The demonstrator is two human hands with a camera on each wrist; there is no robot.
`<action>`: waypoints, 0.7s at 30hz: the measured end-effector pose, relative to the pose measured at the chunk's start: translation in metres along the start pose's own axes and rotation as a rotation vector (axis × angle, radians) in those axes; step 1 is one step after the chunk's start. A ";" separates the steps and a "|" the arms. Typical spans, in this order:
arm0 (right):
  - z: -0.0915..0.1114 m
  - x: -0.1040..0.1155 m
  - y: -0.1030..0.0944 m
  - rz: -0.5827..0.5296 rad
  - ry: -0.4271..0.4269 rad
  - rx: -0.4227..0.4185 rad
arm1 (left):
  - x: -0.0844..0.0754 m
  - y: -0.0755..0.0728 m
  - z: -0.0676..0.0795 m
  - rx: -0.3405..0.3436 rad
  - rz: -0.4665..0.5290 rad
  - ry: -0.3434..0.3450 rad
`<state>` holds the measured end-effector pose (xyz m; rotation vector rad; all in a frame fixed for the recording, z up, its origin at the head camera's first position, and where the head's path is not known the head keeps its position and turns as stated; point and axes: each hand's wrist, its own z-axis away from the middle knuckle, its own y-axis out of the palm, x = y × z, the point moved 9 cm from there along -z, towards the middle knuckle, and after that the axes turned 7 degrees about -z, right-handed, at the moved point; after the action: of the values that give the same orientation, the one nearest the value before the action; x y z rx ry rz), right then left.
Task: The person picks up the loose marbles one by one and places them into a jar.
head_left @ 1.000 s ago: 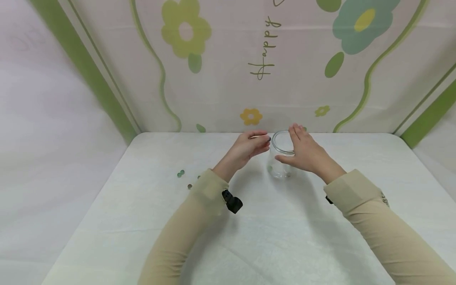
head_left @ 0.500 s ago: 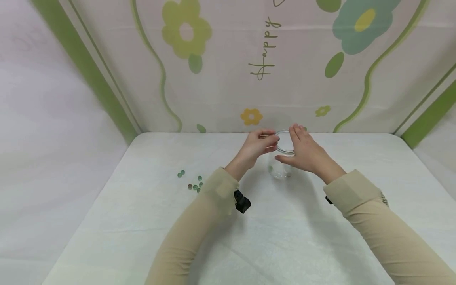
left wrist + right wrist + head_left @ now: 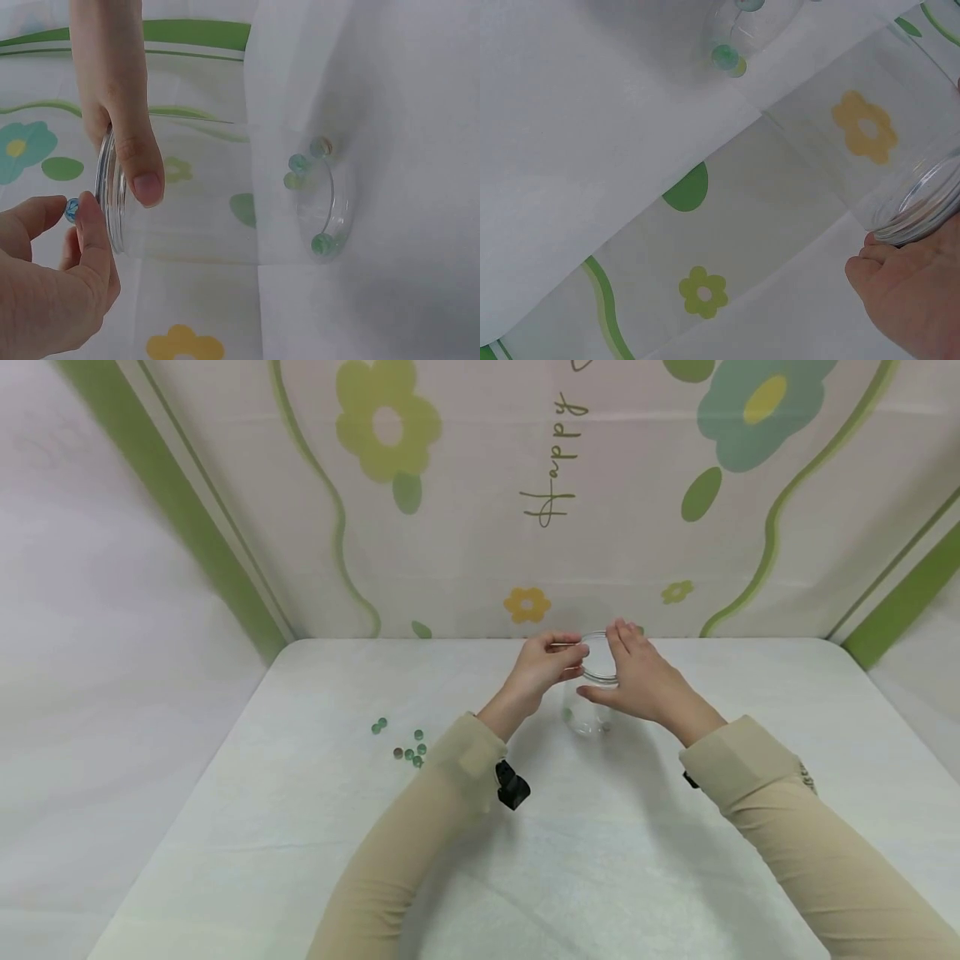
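Note:
A clear glass jar (image 3: 214,202) stands upright toward the back of the table, with several marbles (image 3: 323,244) on its bottom. My right hand (image 3: 641,681) grips the jar near its rim from the right, thumb on the near side. At the left side of the jar's mouth is my left hand (image 3: 536,670). Its thumb and a finger pinch a blue patterned marble (image 3: 72,211), best seen in the left wrist view. In the right wrist view, part of the right hand shows beside the ridged glass rim (image 3: 922,221).
Several loose green marbles (image 3: 418,735) and one brownish marble (image 3: 398,753) lie on the white tabletop (image 3: 570,877), left of the left forearm. Behind the table's back edge hangs a flower-printed cloth (image 3: 465,527).
My left hand moved right to the jar's mouth with the marble, then stayed nearly still. Its sleeve uncovered loose marbles on the table. The right hand kept its hold on the jar.

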<state>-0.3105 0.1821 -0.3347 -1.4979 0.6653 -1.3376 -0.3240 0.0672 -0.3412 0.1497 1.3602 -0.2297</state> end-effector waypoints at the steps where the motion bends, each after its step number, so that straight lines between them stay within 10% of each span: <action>1: 0.000 0.001 0.000 0.002 -0.004 -0.004 | 0.000 0.000 0.000 -0.001 -0.005 0.003; 21: 0.000 0.001 0.000 0.005 -0.001 0.000 | 0.000 -0.001 0.001 -0.026 0.006 0.016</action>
<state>-0.3107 0.1809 -0.3338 -1.4960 0.6682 -1.3330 -0.3231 0.0659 -0.3414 0.1335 1.3783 -0.2060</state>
